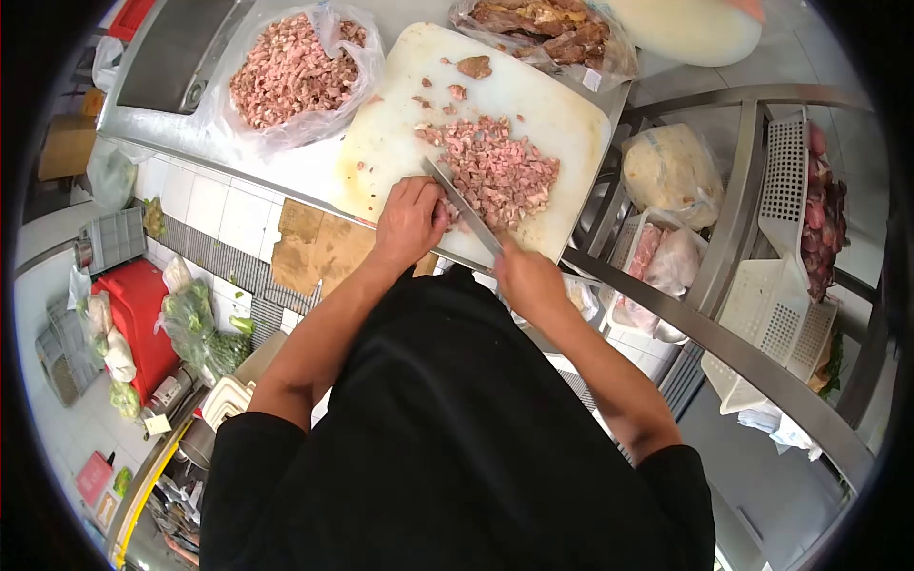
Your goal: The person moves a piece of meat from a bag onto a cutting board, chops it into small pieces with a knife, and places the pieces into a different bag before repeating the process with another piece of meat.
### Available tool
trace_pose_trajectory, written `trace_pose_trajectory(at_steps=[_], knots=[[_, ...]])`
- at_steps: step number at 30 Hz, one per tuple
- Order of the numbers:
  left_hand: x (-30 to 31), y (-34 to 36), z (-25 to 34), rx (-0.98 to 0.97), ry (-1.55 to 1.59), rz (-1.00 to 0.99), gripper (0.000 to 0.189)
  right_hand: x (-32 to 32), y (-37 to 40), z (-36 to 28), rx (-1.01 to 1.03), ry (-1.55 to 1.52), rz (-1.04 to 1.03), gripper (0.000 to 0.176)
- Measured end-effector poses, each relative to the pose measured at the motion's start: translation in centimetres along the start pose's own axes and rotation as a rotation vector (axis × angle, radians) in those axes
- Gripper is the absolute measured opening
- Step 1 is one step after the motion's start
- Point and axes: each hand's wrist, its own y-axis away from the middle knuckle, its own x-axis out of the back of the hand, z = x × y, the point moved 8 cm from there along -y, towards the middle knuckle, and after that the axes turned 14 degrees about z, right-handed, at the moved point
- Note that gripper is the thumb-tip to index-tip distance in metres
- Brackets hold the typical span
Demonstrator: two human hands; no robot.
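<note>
Bright, even light; strong fisheye bending, dark vignetted corners.

Steel knife [464,205] slants beside pink diced meat [500,167] (loose heap) on white board [400,133].

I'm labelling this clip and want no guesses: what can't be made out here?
Head view:
1. Handle of the knife: hidden inside the right hand.
2. Fingertips of the left hand: curled under, by the chopped meat.
3. The bag of cooked meat: cut off by the top edge.
4. The floor bags: contents too small, blurred.
</note>
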Motion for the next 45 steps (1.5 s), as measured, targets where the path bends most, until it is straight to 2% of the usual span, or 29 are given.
trace_pose_trajectory(at_steps=[1, 5, 7, 8, 10, 11, 18, 23, 27, 32, 36, 39, 41, 45], knots=[[0.0, -0.1, -0.3, 0.013, -0.029, -0.006, 0.02, -0.8, -1.6, -1.0, 0.084, -0.047, 0.138, 0.023], [0.0, -0.3, -1.2, 0.054, 0.011, -0.063, 0.025, 0.0, -7.0, -4.1, 0.116, -0.065, 0.161, 0.024], [2.4, -0.6, -1.5, 0.176, 0.136, 0.049, 0.039, 0.8, -7.6, -4.1, 0.116, -0.136, 0.204, 0.024], [3.5, -0.5, -1.5, 0.179, 0.134, 0.052, 0.039, 1.2, -7.2, -3.5, 0.119, -0.135, 0.202, 0.024], [5.0, -0.6, 0.2, -0.037, -0.124, -0.049, 0.054, 2.9, -5.8, -2.2, 0.07, -0.147, 0.222, 0.024], [4.7, 0.2, 0.0, -0.042, -0.179, -0.11, 0.056, 3.2, -5.2, -1.3, 0.057, -0.15, 0.202, 0.024], [2.5, 0.1, -1.0, 0.066, -0.034, -0.162, 0.041, 4.2, 0.3, 0.7, 0.018, -0.038, 0.025, 0.025], [1.8, 0.1, -0.4, 0.109, 0.055, -0.035, 0.028, 4.1, 1.9, 0.7, -0.009, 0.01, -0.085, 0.025], [1.0, 0.0, 0.0, 0.076, 0.068, -0.01, 0.021, 3.8, 1.8, 0.4, 0.009, 0.031, -0.099, 0.025], [0.7, 0.2, -0.4, 0.052, 0.047, 0.037, 0.015, -0.3, -2.1, -1.6, 0.091, -0.04, 0.083, 0.024], [0.3, 0.4, -0.6, 0.072, 0.04, -0.047, 0.022, -1.2, -6.3, -3.9, 0.167, -0.068, 0.153, 0.023], [2.7, -0.3, 0.1, 0.07, 0.113, 0.035, 0.031, 1.0, -7.1, -5.1, 0.164, -0.097, 0.195, 0.024], [5.1, -0.2, 0.3, 0.074, -0.057, 0.157, 0.037, 2.5, -6.1, -3.6, 0.079, -0.146, 0.183, 0.025], [4.2, 1.4, -1.1, 0.084, -0.058, 0.044, 0.034, 3.7, -3.4, -0.5, 0.073, -0.123, 0.145, 0.026]])
